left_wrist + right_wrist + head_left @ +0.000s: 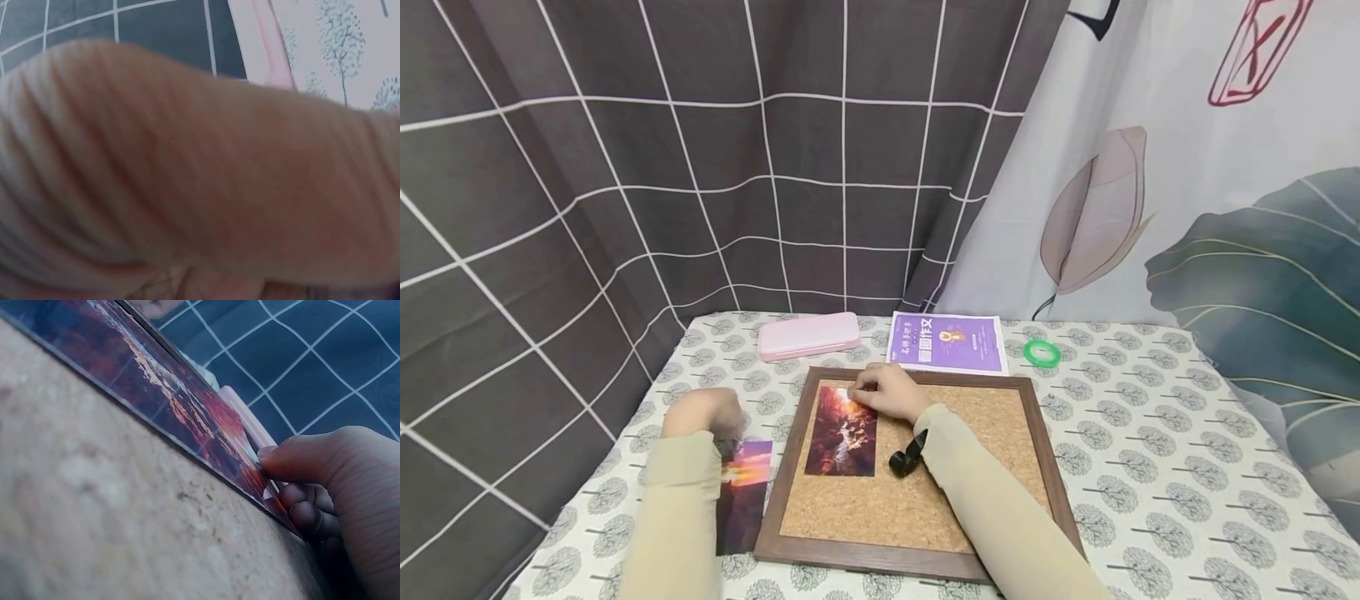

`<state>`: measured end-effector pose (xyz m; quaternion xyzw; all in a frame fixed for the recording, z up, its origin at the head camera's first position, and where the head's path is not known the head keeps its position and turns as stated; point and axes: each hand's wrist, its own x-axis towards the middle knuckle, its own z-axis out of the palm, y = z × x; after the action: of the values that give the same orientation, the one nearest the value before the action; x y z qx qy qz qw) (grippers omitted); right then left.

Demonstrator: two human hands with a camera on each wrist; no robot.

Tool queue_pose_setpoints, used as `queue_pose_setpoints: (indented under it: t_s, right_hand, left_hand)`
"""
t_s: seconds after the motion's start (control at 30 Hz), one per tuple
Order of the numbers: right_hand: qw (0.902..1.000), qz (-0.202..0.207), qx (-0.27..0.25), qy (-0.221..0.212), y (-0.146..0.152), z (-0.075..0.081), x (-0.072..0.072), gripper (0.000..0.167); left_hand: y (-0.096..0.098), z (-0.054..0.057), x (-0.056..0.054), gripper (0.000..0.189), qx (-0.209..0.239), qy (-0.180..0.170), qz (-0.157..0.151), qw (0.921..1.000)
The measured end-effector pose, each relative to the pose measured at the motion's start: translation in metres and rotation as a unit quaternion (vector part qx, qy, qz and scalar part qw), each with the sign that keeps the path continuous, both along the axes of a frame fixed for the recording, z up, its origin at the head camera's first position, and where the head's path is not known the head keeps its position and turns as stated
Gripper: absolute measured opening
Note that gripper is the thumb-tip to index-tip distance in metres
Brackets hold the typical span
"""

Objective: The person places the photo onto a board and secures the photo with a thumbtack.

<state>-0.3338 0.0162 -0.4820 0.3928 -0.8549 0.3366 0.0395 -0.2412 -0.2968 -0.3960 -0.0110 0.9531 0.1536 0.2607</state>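
A photo of a red canyon with a stream (842,433) lies on the left part of a framed cork board (925,508). My right hand (891,392) is at the photo's top edge; in the right wrist view the thumb (294,456) lies on that end, with curled fingers beside the edge, pinching it. My left hand (703,410), blurred, hangs bent at the wrist left of the board, over a second photo of a purple and orange sunset (748,487). The palm fills the left wrist view, so its fingertips and anything in them are hidden.
Behind the board lie a pink case (808,335) and a purple booklet (951,343). A green tape roll (1042,353) sits to their right. The tree-print tablecloth (1157,475) covers the table, and a grey checked curtain (805,142) rises at the back and left.
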Motion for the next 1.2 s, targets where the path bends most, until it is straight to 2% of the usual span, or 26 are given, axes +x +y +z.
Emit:
queue_pose_setpoints:
  t_s: [0.07,0.17,0.3,0.47,0.6,0.73,0.83,0.97,1.07,1.2]
  right_hand:
    - [1.0000,0.000,-0.001,0.001,0.000,0.000,0.000,0.009]
    - [1.0000,0.001,-0.002,0.004,0.000,0.000,0.000,0.009]
    - [0.9999,0.000,-0.005,0.010,0.000,-0.001,-0.001,0.009]
    - [0.9999,-0.003,-0.006,0.008,-0.001,0.000,0.000,0.009]
    - [1.0000,-0.002,-0.003,0.004,0.000,0.000,0.001,0.008]
    - [1.0000,0.000,0.001,0.002,0.000,0.001,0.001,0.009]
    - [1.0000,-0.003,0.005,0.003,0.000,0.001,0.002,0.009]
    - [0.9999,-0.003,0.009,0.005,0.000,0.002,0.002,0.009]
    - [0.9999,0.000,0.011,0.006,-0.001,0.002,0.003,0.008]
    - [0.9998,0.000,0.014,0.014,-0.001,0.001,0.002,0.008]
  left_hand:
    - [-0.004,0.001,0.000,0.006,0.022,-0.001,-0.008,0.9997]
    - [-0.013,0.002,0.001,0.004,0.095,-0.020,-0.017,0.9951]
    - [-0.021,0.004,0.001,0.005,0.174,-0.041,-0.024,0.9836]
    - [-0.023,0.005,-0.003,0.008,0.235,-0.032,-0.075,0.9686]
    - [-0.022,0.004,-0.006,0.013,0.255,-0.019,-0.112,0.9603]
    - [-0.020,0.002,-0.010,0.015,0.257,-0.006,-0.120,0.9588]
    - [-0.017,0.000,-0.013,0.015,0.265,0.019,-0.127,0.9556]
    - [-0.013,-0.002,-0.017,0.014,0.290,0.059,-0.144,0.9443]
    - [-0.009,-0.003,-0.020,0.014,0.308,0.079,-0.139,0.9378]
    - [-0.001,-0.002,-0.023,0.014,0.319,0.125,-0.120,0.9319]
